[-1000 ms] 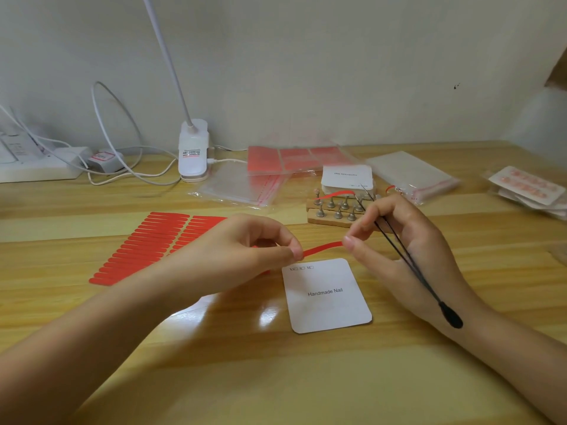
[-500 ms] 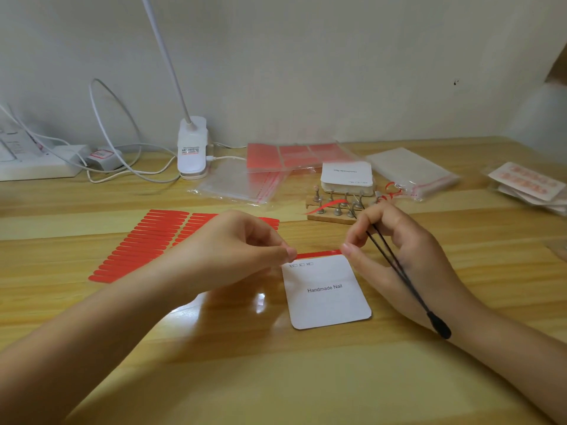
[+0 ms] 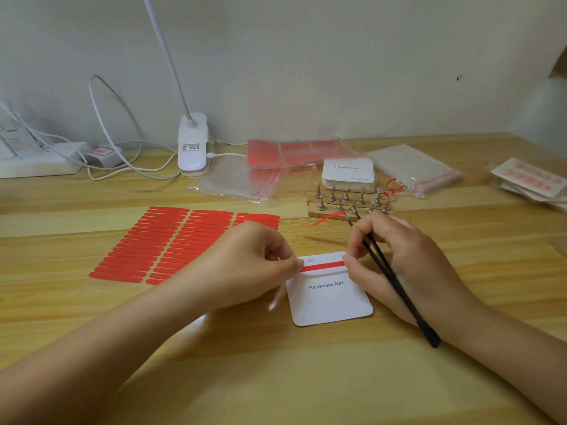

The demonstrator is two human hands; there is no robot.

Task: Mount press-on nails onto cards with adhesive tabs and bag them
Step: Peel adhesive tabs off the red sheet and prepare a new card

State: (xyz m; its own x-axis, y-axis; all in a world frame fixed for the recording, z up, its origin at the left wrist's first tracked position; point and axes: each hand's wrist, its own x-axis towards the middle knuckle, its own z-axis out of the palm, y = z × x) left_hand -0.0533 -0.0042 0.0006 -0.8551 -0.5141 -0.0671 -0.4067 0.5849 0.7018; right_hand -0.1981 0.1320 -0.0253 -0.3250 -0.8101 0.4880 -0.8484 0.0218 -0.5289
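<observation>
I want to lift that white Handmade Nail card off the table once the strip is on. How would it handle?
The card lies flat with crisp rounded corners, so it is probably thin, light and fairly stiff. Flush on the wooden table, its edge may be hard to catch. The red strip across it looks thin and floppy.

The table (image 3: 429, 378) is pale wood with a visible grain and a light sheen. The white card (image 3: 329, 299) near the middle looks like smooth matt paper, and the red strip (image 3: 323, 266) across its top looks glossy. The red strips on the sheet (image 3: 159, 243) at left have the same smooth shine. The tweezers (image 3: 395, 280) are matt black. Far behind, the little stands (image 3: 346, 199) look like dull grey metal on a bare wood block (image 3: 316, 210). The bags (image 3: 242, 182) are clear, shiny plastic; the lamp base (image 3: 192, 148) is smooth white plastic.
</observation>
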